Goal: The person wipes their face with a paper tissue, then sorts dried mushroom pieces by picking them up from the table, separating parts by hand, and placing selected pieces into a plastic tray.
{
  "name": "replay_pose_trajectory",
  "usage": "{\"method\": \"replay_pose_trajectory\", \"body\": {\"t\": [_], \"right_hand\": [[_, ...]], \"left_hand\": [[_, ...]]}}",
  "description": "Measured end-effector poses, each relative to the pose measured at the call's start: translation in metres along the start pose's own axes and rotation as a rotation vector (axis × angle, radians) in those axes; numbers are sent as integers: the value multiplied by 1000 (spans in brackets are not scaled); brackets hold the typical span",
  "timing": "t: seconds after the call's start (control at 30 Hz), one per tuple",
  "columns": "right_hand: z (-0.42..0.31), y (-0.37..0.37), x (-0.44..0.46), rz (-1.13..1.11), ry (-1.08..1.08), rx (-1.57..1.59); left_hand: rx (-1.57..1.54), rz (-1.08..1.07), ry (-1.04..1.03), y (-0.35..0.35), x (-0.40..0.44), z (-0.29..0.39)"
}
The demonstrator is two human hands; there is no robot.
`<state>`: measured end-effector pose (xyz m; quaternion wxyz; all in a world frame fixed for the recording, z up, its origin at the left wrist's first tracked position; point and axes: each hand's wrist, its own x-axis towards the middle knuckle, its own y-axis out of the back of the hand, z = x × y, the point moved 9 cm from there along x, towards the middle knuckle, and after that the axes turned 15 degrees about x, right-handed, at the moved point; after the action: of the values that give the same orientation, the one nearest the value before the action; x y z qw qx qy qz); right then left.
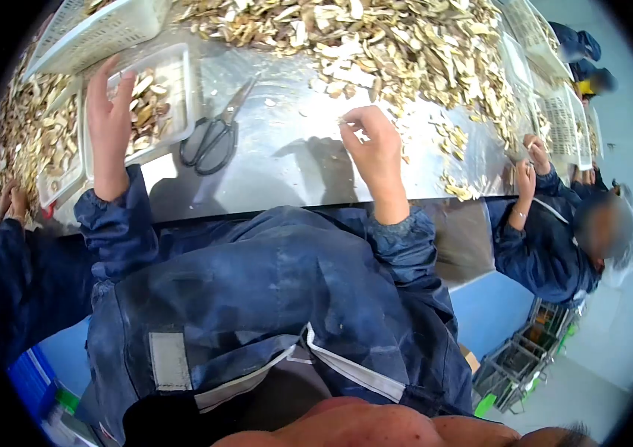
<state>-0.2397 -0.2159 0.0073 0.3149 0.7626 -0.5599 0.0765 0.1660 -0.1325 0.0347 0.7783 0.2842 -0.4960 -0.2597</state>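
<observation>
My left hand (110, 108) is raised over the left side of a white plastic tray (187, 89), its fingers apart and nothing visible in them. Sliced, dried-looking mushroom pieces (151, 112) lie in that tray. My right hand (373, 138) is above the metal table (272, 171), thumb and fingertips closed in a pinch; whatever is between them is too small to make out. Black-handled scissors (216, 138) lie on the table between my hands, blades pointing away from me. Just beyond my right hand spreads a large heap of mushroom slices (406, 52).
White perforated baskets (100, 41) stand at the far left, with another basket (561, 123) at the right. A co-worker's hands (529, 164) are at the table on the right; another person's hand (12, 200) is at the left edge. Small slice piles (454, 186) lie near the front edge.
</observation>
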Motion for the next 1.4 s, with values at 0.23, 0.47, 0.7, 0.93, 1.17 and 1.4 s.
{"method": "replay_pose_trajectory", "body": {"t": [0.23,0.47,0.7,0.93,1.17,1.4], "right_hand": [[-10,-7,-1,-19,46,6],[12,14,-11,67,-47,-26],[64,6,-16,33,-460,340],[67,19,16,71,-163,-338],[92,-3,35,15,-190,-562],[86,4,10,14,-481,-361]], "left_hand": [[-1051,-1029,232,-119,-90,187],[-1084,-1326,280,-170,-134,238],[-985,-1220,134,-187,-136,245],[-717,-745,-139,-162,-109,234],[-746,-754,-83,-164,-102,220],[-920,-820,92,-187,-116,211]]}}
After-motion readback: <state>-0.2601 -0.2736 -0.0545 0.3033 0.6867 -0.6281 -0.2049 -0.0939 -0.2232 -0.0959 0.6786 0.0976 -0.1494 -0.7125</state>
